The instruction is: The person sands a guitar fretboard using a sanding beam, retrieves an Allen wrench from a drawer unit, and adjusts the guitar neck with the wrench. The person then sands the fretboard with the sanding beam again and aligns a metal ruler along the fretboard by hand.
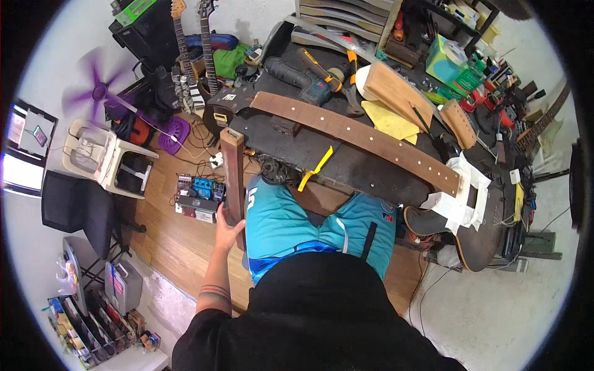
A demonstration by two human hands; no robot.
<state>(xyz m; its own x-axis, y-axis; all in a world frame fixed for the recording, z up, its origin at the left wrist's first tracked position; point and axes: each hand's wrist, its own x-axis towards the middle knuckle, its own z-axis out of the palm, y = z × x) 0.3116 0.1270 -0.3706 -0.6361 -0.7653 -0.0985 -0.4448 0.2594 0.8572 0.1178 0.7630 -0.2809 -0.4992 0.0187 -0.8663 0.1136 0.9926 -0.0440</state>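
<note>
My left hand [229, 230] is closed around the lower part of a long reddish-brown wooden bar [232, 167], which stands beside my left thigh at the bench's left end. On the bench in front of me lies an electric guitar. Its dark fretboard [359, 137] has dot inlays and no visible frets or strings. The black headstock [223, 113] points left, near the bar's top end. White tape or paper [456, 207] covers part of the dark body [479, 247] at the right. My right hand is out of view.
On the dark workbench [278, 148] are a drill [320, 89], a hammer [353, 83], a yellow cloth [391, 122], wooden blocks [396, 93] and a yellow strap [317, 168]. At left stand a purple fan [99, 91], effect pedals [204, 191] and a black chair [77, 210].
</note>
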